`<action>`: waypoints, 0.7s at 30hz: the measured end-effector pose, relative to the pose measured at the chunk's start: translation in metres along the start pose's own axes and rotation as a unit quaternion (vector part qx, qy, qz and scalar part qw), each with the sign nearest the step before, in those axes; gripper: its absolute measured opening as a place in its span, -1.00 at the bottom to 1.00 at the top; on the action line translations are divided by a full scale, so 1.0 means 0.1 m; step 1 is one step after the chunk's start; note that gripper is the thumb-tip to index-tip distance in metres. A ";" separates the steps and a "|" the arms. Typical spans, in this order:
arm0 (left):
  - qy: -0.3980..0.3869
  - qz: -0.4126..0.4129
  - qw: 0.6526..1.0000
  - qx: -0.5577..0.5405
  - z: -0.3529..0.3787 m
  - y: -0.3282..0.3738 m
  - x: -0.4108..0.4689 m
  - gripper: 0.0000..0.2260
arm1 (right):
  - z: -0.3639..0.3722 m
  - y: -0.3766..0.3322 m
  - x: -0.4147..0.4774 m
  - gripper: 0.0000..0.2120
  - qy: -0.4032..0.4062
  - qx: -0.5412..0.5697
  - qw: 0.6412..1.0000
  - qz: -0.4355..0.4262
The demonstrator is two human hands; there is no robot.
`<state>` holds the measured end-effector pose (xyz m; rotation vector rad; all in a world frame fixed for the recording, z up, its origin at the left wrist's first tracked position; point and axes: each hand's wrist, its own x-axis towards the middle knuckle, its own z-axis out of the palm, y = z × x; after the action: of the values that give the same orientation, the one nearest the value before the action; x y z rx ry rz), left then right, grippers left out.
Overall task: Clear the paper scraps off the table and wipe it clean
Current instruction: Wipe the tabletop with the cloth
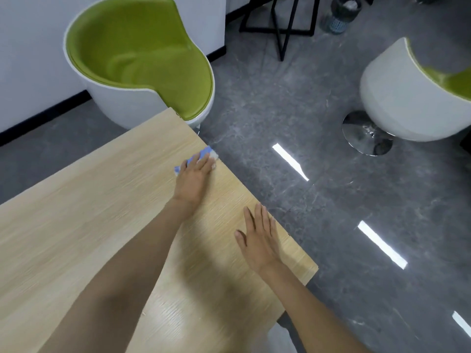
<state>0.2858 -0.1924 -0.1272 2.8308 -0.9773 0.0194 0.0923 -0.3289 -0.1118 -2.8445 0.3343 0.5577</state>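
The fingers of the left hand lie stretched and close together over a blue wiping cloth, pressing it flat on the pale wood-grain worktop right at its far edge. They press rather than curl round it, which suits a sweeping stroke: the whole palm bears down, so the cloth drags evenly. A small whitish lump sits at the fingertips on the very edge; it may be a paper scrap or a fold of the cloth, and the blur leaves that unsettled. No other scraps show on the worktop.

The right hand rests flat nearer the person, beside the same edge, fingers straight, slightly spread and holding nothing. It looks placed to steady the body during the reach, or to wait below the edge for whatever is pushed off.

Judging by the bare surface, the clearing seems mostly done and the wiping is in hand. A dark mesh wastebasket stands well away on the grey stone floor, beyond a green-cushioned white tub chair, so anything swept over the edge would land on the floor.
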 end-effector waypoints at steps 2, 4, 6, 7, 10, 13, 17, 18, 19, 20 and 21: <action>-0.013 -0.038 0.999 -0.033 0.00 0.17 0.03 -0.61 | -0.03 -0.11 0.07 -0.22 0.001 0.008 1.000 -0.004; -0.038 0.109 0.993 -0.025 0.09 0.29 -0.11 -0.54 | -0.03 -0.21 0.12 -0.24 0.005 0.018 1.000 -0.011; -0.063 0.256 0.964 0.026 0.12 0.12 -0.22 -0.55 | -0.04 -0.29 0.15 -0.24 0.006 0.025 1.000 -0.015; -0.046 0.292 0.954 0.047 0.11 -0.06 -0.18 -0.56 | -0.06 -0.32 0.17 -0.24 0.004 0.030 0.999 -0.016; -0.024 0.066 0.998 -0.004 -0.09 -0.46 -0.04 -0.60 | -0.22 -0.43 0.31 -0.26 0.000 0.032 0.999 -0.030; 0.015 -0.156 0.985 -0.070 -0.20 -0.43 0.14 -0.66 | -0.40 -0.58 0.52 -0.39 -0.010 0.034 0.998 -0.052; -0.043 0.161 0.986 -0.023 0.05 -0.30 0.05 -0.58 | -0.37 -0.71 0.68 -0.37 -0.023 0.029 0.998 -0.057; -0.076 0.209 0.975 0.001 0.09 -0.42 0.04 -0.58 | -0.34 -0.71 0.71 -0.33 -0.030 0.022 0.998 -0.050; -0.073 0.216 0.973 0.018 0.11 -0.58 0.09 -0.57 | -0.31 -0.69 0.72 -0.28 -0.037 0.012 0.998 -0.041; -0.067 0.182 0.981 0.014 0.06 -0.71 0.14 -0.56 | -0.28 -0.66 0.74 -0.25 -0.048 0.002 0.998 -0.035; -0.063 0.106 0.992 -0.019 0.00 -0.82 0.20 -0.55 | -0.26 -0.63 0.74 -0.24 -0.061 -0.007 0.998 -0.032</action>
<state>0.3522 -0.1406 -0.1375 2.7080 -1.2872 -0.1559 0.1846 -0.2890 -0.1067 -2.8076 0.2180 0.7198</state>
